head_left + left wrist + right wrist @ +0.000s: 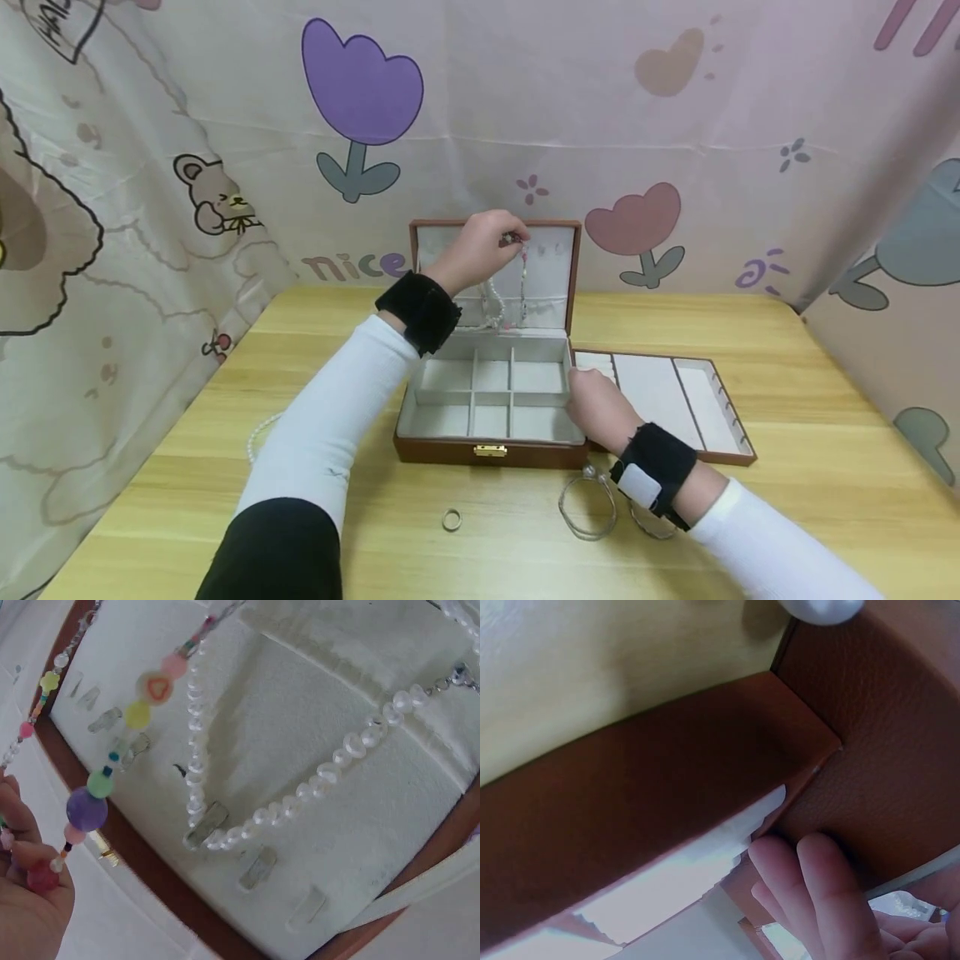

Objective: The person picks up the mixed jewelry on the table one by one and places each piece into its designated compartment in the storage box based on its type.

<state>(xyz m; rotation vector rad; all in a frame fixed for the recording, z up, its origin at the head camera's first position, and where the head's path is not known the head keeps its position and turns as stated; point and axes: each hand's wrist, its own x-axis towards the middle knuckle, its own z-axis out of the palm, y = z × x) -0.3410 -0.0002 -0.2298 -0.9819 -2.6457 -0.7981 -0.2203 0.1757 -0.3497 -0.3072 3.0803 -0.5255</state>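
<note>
My left hand [483, 246] is raised at the lid [553, 287] of a brown jewelry box [435, 452] and pinches a colorful beaded necklace [88, 808]. Its strands hang from the fingers, with a purple bead and a heart bead showing in the left wrist view. On the lid's pale lining, a pearl necklace [341, 757] hangs over one of several clear hooks [259, 868]. My right hand [602, 408] grips the box's right side wall, fingers [829, 889] against the brown leather outside; the thumb is mostly hidden.
A tray [652, 387] with pale compartments lies right of the box. In front are a ring [452, 530] and a bangle [587, 536], with another bangle partly behind my right wrist. A pearl strand [253, 437] shows beside my left sleeve. Patterned cloth [487, 100] hangs behind the table.
</note>
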